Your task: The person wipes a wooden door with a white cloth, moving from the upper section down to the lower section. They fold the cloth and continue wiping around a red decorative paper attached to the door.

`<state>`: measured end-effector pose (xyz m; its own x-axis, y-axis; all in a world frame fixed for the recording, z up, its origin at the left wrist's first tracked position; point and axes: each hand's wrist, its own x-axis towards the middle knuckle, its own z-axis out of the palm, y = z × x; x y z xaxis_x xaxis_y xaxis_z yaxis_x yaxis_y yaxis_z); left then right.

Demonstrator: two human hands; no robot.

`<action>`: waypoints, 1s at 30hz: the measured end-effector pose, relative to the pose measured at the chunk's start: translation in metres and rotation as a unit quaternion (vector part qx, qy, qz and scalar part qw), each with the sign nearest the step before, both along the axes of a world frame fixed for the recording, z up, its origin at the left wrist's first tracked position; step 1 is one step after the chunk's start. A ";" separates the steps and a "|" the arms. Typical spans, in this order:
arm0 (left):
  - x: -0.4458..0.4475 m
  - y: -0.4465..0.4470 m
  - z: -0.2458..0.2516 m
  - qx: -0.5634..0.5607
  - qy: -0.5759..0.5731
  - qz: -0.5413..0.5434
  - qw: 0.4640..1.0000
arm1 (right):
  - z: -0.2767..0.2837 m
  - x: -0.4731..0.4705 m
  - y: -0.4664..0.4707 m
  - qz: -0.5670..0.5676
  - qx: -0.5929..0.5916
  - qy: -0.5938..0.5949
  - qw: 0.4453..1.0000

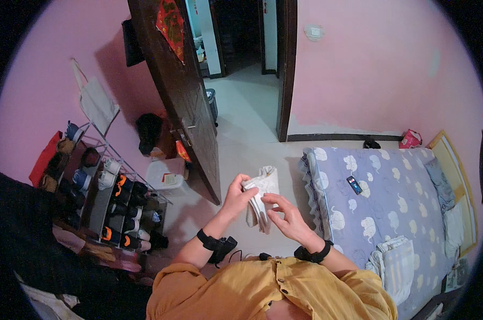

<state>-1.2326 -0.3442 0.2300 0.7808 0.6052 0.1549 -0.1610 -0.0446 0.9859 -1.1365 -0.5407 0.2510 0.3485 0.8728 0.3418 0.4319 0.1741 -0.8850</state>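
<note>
A white folded fabric item (270, 185), perhaps a small garment, hangs in layers in front of my body. My left hand (238, 195) pinches its upper left side, thumb over the front. To the right, my right hand (288, 218) has its fingers curved and spread beside the cloth. The right fingertips reach the cloth's edge; whether they touch it cannot be seen. Grey patches show on the lower end of the fabric. Both wrists wear black straps with small devices.
A bed (379, 224) with an elephant-print sheet stands right, bearing a phone (354, 185) and folded cloths (397, 268). Left are a shoe rack (101, 196) full of shoes and a lidded plastic box (161, 172). Ahead, a dark door (185, 104) stands ajar, with a bin (211, 106) beyond.
</note>
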 end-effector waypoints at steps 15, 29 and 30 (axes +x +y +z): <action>0.007 0.108 0.023 -0.085 -0.039 0.030 0.995 | -0.035 0.048 0.142 0.080 -0.053 0.201 0.975; 0.103 0.183 0.050 0.081 -0.091 0.033 0.992 | -0.016 0.165 0.272 0.207 -0.016 0.491 0.846; 0.101 0.199 0.052 0.092 -0.071 0.083 0.990 | -0.012 0.172 0.282 0.216 -0.028 0.497 0.840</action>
<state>-1.1316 -0.1451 0.2819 0.6362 0.6743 0.3749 -0.2729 -0.2579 0.9268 -0.9647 -0.2590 0.2387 0.0838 0.9962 0.0241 -0.6188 0.0710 -0.7823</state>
